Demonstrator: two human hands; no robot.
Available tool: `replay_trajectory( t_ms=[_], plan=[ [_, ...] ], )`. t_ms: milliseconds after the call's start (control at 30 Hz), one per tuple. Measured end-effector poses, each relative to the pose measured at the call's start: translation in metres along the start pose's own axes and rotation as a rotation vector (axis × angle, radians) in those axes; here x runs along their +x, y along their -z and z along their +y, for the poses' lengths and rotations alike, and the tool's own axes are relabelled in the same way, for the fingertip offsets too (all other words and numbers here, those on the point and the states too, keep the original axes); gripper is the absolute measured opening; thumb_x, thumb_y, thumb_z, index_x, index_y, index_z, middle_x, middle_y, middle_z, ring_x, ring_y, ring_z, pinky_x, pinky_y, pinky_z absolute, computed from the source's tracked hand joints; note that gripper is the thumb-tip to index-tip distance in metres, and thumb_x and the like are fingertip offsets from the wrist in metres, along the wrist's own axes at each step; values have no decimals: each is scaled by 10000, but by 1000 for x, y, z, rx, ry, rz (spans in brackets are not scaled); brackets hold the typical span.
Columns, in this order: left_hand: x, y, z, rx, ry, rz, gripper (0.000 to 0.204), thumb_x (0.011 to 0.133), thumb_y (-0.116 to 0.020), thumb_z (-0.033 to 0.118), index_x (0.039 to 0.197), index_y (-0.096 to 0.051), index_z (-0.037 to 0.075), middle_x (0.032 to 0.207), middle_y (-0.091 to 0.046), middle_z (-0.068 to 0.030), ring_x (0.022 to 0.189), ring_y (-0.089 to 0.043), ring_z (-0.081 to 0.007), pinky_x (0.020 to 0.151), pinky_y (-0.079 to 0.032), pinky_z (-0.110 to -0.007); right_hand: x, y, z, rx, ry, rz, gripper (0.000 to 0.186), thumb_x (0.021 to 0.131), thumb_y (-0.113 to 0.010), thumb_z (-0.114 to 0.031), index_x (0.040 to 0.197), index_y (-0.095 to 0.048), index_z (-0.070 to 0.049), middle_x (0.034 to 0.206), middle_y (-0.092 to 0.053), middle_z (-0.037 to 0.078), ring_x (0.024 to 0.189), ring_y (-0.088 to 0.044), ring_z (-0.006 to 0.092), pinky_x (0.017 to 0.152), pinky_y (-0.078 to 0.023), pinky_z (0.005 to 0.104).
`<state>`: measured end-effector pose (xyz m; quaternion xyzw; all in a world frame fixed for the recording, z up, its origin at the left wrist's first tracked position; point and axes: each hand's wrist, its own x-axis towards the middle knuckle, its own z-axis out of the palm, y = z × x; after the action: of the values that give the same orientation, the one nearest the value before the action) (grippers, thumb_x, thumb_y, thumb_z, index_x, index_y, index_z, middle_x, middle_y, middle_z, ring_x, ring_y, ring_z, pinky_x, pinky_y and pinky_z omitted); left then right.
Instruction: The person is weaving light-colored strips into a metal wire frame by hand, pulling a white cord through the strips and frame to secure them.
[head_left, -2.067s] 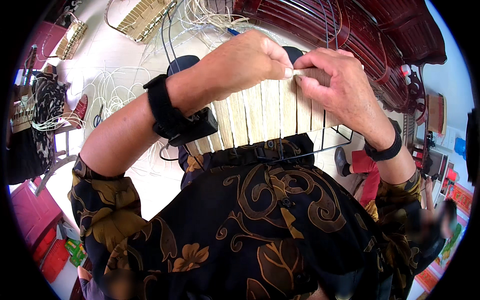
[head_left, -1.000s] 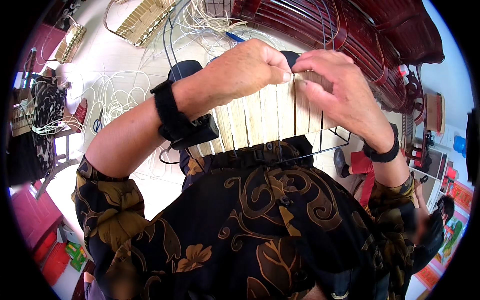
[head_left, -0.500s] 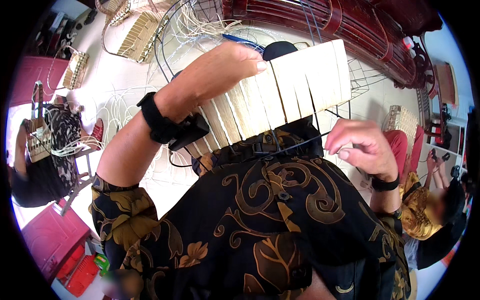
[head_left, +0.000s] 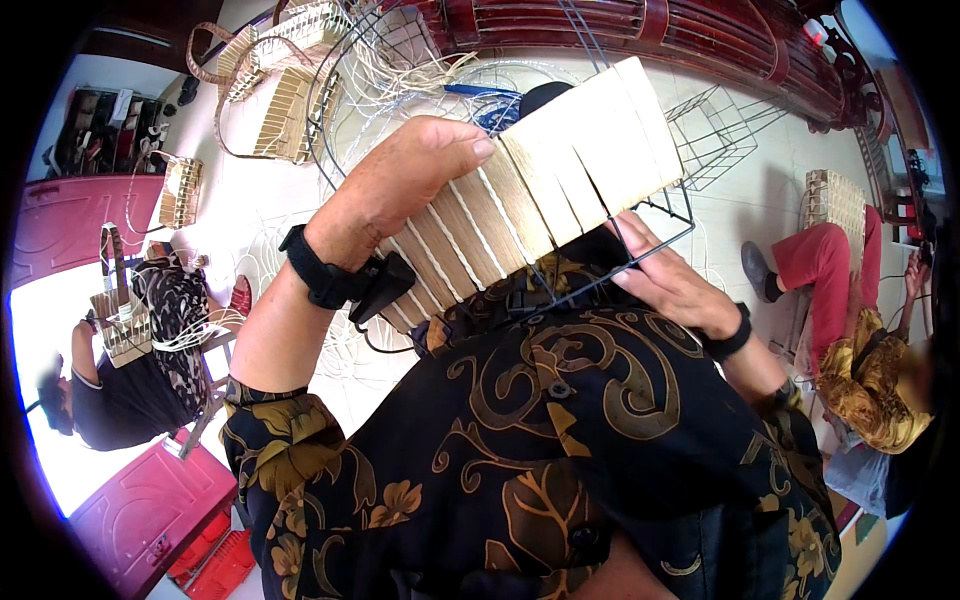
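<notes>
- The left hand (head_left: pixel 415 185) is keeping its place at the far edge of the pale slatted panel (head_left: pixel 540 190); its thumb is pressing on the top face, while its other fingers are going out of sight, so their closure cannot be told.
- The right hand (head_left: pixel 670 280) is now working at the panel's near right edge; half a second earlier it was hanging clear, to the right.
- Its thumb and forefingers are standing apart, with a bar of the dark wire frame (head_left: pixel 600 278) running past them; whether they are gripping the bar or a strand cannot be told.
- The panel is lying over the frame above the person's lap, slanting from near left to far right, more steeply in view than a second ago.
- White cords (head_left: pixel 503 215) are filling the seams on the left part; the seams toward the right are showing as dark, bare gaps.
- In my judgement, the right hand's shift is moving the work from the far edge to the underside, with the left thumb apparently steadying the panel; the lacing is looking partly complete.
- Loose pale strands (head_left: pixel 400 65) are lying on the floor at the far side, touching neither hand.
</notes>
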<state>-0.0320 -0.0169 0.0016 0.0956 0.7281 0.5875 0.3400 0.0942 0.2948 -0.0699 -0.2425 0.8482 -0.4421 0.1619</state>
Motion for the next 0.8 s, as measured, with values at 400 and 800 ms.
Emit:
replay_trajectory(
  t_ms=[400,800],
  plan=[
    [-1,6,-2,140,-24,-17,276,1006,-576,283,908,-662,39,792,-619,33,698,-553,-35,647,-472,-230,67,-24,3,548,-139,-23,336,964,-652,-309,1064,-706,8,852,-713,86,780,-656,184,747,-527,336],
    [-19,-25,8,493,-227,389,179,933,-672,136,1030,-676,-14,883,-681,-79,839,-631,-153,782,-506,-322,64,-7,-11,619,-17,-235,328,996,-604,-318,1061,-755,-34,875,-736,67,807,-687,160,791,-547,301]
  ],
)
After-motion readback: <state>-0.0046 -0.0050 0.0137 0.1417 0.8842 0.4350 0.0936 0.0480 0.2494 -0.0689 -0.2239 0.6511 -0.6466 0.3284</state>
